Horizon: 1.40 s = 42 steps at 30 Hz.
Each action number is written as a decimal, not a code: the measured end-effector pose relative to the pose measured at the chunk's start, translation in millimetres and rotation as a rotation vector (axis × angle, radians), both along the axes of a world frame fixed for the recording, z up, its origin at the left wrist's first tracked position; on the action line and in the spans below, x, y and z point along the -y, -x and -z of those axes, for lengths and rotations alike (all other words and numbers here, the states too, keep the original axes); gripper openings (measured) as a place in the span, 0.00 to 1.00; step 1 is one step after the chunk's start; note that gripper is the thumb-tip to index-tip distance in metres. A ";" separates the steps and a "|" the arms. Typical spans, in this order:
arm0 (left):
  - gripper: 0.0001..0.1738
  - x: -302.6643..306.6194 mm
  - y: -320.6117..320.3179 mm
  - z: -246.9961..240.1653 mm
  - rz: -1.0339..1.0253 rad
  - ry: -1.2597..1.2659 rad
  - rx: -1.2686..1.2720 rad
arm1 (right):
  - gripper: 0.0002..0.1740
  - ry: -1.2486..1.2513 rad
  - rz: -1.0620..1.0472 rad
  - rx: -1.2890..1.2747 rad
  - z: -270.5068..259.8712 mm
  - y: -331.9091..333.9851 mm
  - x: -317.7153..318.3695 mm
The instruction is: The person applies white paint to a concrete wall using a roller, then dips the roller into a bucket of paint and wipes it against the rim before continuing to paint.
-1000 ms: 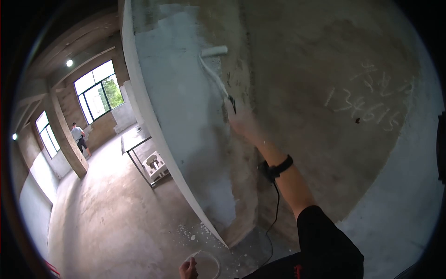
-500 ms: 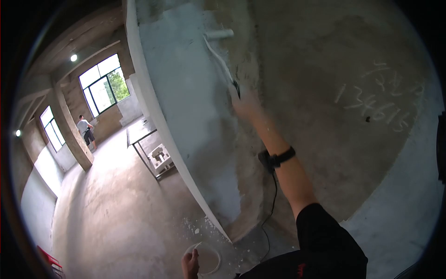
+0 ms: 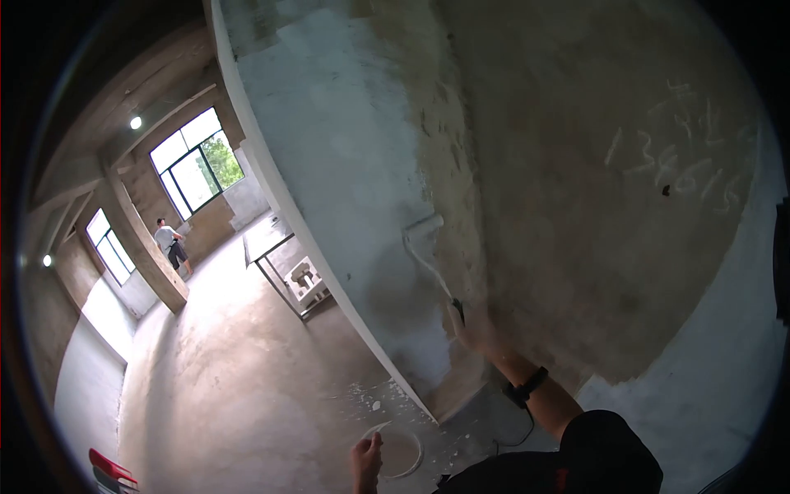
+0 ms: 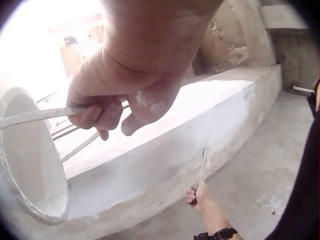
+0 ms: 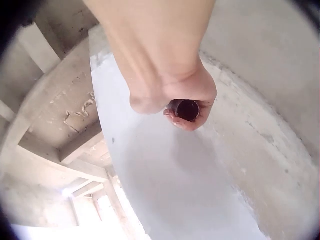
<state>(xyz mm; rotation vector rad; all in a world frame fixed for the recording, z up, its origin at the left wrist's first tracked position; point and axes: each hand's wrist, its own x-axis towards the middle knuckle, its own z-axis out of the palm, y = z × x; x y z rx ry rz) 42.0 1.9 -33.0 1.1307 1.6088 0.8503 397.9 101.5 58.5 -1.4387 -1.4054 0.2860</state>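
Note:
My right hand [image 3: 477,331] grips the handle of a paint roller [image 3: 425,224], whose white sleeve lies against the wall where pale coating meets bare plaster. The round dark end of the roller handle [image 5: 188,110] shows within the curled fingers in the right wrist view. Low in front of me, my left hand [image 3: 367,463] holds a white bucket [image 3: 418,458] by its thin handle. In the left wrist view, the coating-smeared handle [image 4: 42,117] passes through the fingers, and white smears mark the hand. The bucket's wide mouth [image 4: 61,200] faces the camera.
A narrow wall edge [image 3: 329,276] borders the coated strip [image 3: 329,123]. Bare wall with chalk numbers [image 3: 658,156] lies to the right. Beyond stand a table [image 3: 267,240], a pillar [image 3: 136,230] and another person [image 3: 169,243]. A red chair [image 3: 111,466] is at lower left. White splashes spot the floor.
My right hand has brought the roller down the wall, after a slight rise at first. The left hand and bucket sit slightly further right in view. The distant person has turned and shifted slightly.

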 end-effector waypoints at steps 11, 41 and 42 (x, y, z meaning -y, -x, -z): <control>0.25 8.5 2.8 -0.4 -0.027 -0.039 -0.078 | 0.23 -0.020 0.114 0.176 104.8 12.6 5.1; 0.31 38.9 71.6 52.0 -0.206 -0.452 -0.255 | 0.32 -0.435 0.116 0.306 -410.3 131.1 -73.0; 0.31 40.7 70.5 45.7 -0.211 -0.454 -0.249 | 0.32 -0.441 0.112 0.292 -404.0 130.7 -73.4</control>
